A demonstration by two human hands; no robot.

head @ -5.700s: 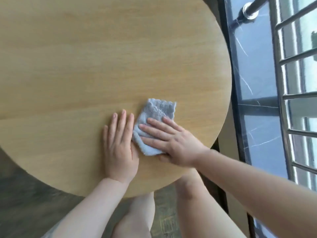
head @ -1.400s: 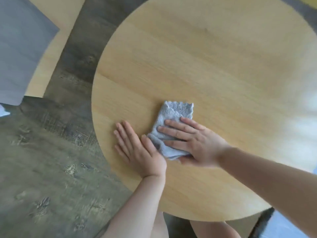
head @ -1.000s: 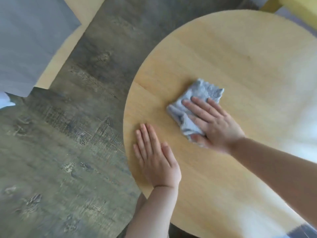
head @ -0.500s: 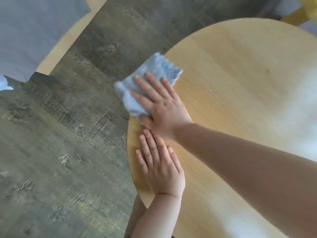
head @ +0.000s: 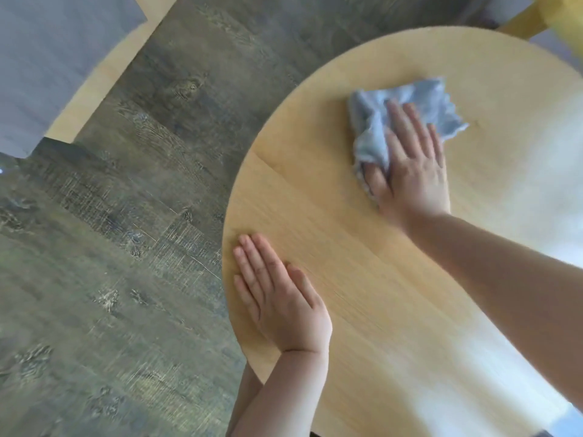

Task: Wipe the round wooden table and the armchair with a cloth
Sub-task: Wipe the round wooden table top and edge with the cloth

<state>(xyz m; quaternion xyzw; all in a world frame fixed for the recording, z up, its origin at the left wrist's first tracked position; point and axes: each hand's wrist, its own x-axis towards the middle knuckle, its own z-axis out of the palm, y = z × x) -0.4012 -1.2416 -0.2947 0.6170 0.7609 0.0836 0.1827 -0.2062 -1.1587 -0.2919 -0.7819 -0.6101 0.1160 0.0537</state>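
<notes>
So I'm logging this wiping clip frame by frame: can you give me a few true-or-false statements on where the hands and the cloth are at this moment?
1. The right hand presses the blue cloth onto the round wooden table. True.
2. The left hand is gripping the cloth too. False: it lies flat on bare wood near the table's edge, apart from the cloth.
3. The cloth hangs over the table's edge. False: it lies wholly on the tabletop.
4. The floor beside the table is dark wood-grain. True.
5. The right hand's fingers are straight over the cloth. True.
</notes>
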